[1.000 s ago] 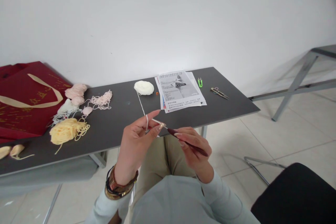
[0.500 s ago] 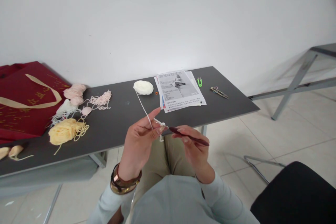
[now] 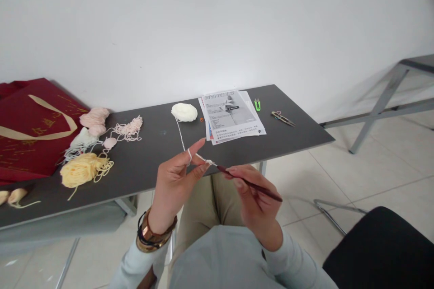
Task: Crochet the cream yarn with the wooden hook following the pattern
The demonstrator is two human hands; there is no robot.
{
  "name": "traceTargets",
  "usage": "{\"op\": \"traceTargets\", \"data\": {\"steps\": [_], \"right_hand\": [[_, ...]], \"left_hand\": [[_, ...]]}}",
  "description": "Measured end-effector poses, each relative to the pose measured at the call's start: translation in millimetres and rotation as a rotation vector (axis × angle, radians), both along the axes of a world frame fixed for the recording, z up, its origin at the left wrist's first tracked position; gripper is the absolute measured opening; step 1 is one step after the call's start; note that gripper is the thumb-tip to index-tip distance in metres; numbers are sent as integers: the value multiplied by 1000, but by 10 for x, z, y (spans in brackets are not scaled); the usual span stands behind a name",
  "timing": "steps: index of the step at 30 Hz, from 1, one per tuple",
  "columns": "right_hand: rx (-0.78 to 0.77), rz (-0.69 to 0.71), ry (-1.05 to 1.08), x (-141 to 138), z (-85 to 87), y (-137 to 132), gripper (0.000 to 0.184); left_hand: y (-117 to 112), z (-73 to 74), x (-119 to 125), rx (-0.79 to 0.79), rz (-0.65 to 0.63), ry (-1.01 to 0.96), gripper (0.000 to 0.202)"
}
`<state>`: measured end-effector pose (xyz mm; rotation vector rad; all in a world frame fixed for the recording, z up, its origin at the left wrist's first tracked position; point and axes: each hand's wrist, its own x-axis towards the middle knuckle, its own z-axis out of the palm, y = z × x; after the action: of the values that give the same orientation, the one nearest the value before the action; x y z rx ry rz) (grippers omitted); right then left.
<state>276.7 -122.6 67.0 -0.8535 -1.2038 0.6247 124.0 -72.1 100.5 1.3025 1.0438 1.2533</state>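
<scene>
My left hand (image 3: 179, 176) pinches a small piece of white crochet work (image 3: 209, 162) between thumb and fingers, and its raised index finger carries the white yarn (image 3: 181, 135). That strand runs up to a white ball of yarn (image 3: 185, 112) on the table. My right hand (image 3: 259, 198) is closed around a crochet hook (image 3: 251, 184) with a dark red handle. The hook's thin tip meets the white work at my left fingertips; exactly how the loops sit on it is too small to tell.
On the dark table (image 3: 152, 153) lie printed sheets (image 3: 232, 119), green thread snips (image 3: 257, 104) and metal snips (image 3: 283, 118). Pink yarn (image 3: 95, 121), yellow yarn (image 3: 83, 170) and a red bag (image 3: 37, 131) are at the left. A black chair (image 3: 379, 248) stands at the lower right.
My right hand has shifted a little right and down, tilting the hook handle lower. My left hand has moved slightly left, and the yarn now wraps its index finger higher up.
</scene>
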Motion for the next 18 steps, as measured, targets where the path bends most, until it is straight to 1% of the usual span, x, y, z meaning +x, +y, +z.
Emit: {"op": "traceTargets", "data": {"steps": [4,7,10,13,18], "right_hand": [[-67,-15,157,-4,97,22,16],[-81,-25,229,14,173,30,12],[-103,-32,285,58,208,40,11],[-150,-4,323,119,220,53,10],[-193,71,345,205,247,75,10]], "left_hand": [[14,53,-43,-75,-76,-9,50],[12,103,-65,-134,-134,-7,50],[16,154,-95,-163,-174,-5,48],[24,197,-124,-187,-235,-12,43],[34,232,-147,-240,-356,-83,42]]}}
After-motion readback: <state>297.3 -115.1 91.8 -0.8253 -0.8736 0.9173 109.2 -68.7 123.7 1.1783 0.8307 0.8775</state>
